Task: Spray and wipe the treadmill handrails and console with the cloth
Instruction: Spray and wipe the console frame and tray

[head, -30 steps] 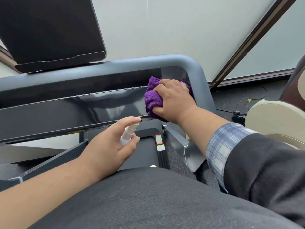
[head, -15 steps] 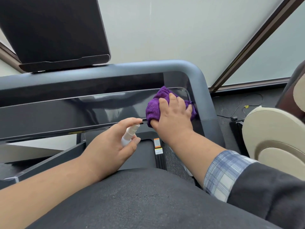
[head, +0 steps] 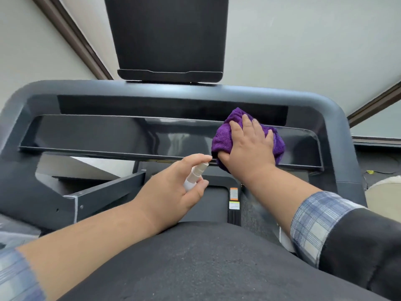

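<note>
- While the right hand presses with spread fingers on the purple cloth, the cloth lies bunched on the right part of the glossy console panel.
- The cloth looks soft and light; I judge it is best held by a flat palm on top, so that it does not slip on the smooth panel.
- The left hand, just below the console panel, curls around the small spray bottle; the bottle seems light and stiff, easy to hold by its body.
</note>
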Motion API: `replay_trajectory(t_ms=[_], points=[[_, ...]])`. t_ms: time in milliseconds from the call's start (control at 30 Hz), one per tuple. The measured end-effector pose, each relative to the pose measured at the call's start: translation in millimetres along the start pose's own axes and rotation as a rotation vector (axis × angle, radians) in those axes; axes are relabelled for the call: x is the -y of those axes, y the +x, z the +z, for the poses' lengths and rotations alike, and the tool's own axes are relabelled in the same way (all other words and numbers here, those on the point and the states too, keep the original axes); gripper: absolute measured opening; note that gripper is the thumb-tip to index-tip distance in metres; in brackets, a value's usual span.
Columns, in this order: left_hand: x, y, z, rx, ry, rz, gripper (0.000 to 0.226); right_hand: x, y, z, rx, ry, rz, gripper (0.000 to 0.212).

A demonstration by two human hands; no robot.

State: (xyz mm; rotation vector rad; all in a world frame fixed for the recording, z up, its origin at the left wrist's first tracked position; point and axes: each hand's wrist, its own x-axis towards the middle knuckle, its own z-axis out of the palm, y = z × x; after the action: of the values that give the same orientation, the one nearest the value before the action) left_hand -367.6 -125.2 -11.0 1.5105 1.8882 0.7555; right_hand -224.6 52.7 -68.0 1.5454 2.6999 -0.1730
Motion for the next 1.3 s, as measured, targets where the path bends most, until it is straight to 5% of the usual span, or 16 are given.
replay_trajectory(t_ms=[867,1000,1300], points=[[209.7,-148.5,-193.1,-0.261,-0.112,-0.267,0.045,392.6,61.6,27.6,0.050,-0.089,-0.351,0.102],[223.7,-164.5,-207.5,-0.285,-0.116,-0.295,0.045,427.8,66.2,27.3,0.084,-0.120,-0.413,0.113],[227.7,-158.5,-221.4,-0.412,-0.108,-0.274,0.049,446.5,66.2,28.7,0.080,-0.057,-0.710,0.081]])
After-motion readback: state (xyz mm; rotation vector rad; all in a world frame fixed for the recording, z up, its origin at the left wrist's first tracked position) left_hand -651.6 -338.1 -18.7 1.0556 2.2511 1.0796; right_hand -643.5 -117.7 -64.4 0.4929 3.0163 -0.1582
